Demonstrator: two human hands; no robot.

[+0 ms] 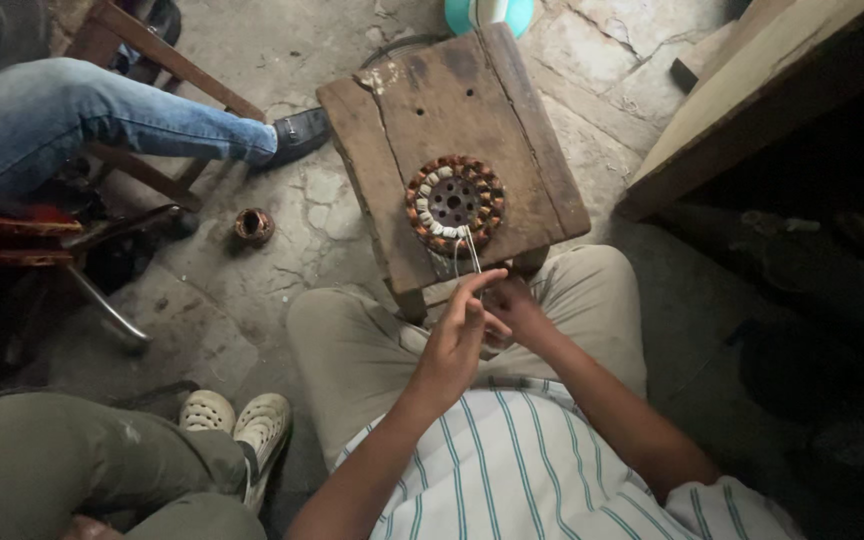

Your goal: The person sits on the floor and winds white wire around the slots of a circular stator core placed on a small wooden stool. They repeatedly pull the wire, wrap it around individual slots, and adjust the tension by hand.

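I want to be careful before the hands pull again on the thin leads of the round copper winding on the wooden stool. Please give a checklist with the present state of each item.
1. Copper winding lies flat on the wooden stool: ok.
2. Winding is away from the stool edges: ok, though closer to the near edge.
3. Thin leads run from the winding to the hands: ok.
4. Left hand pinches the leads: ok, fingers closed at their end.
5. Right hand grip: cannot tell, partly hidden behind the left hand.
6. Leads free of tangles: cannot tell, too fine.
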